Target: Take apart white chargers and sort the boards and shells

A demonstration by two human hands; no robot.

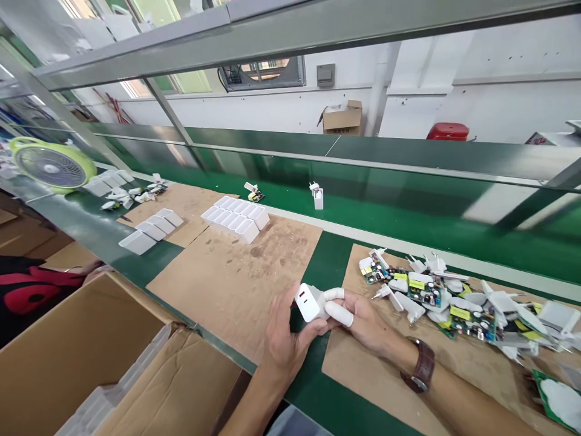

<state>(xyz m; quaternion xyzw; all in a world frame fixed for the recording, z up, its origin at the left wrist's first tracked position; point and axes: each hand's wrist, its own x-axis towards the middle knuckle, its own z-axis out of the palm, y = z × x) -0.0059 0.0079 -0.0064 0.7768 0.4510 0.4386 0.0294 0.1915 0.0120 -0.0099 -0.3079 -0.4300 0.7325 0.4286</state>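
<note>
A white USB wall charger [307, 304] is held between both hands, its face with two ports turned up and to the left. My left hand [284, 339] wraps its fingers and thumb around the lower and left sides. My right hand [358, 318], with white covers on two fingertips and a brown watch at the wrist, grips the charger's right end. Just right of the hands lies a heap of circuit boards with plug parts [426, 290] on cardboard. Rows of white charger housings [238, 215] stand on the cardboard sheet [218, 284] ahead to the left.
A large open cardboard box [77, 327] stands at lower left, holding translucent trays. A green fan [52, 165] and more housings [152, 230] are farther left. One housing with a plug part [318, 198] stands on the green belt. Another person's sleeve [40, 290] shows at left.
</note>
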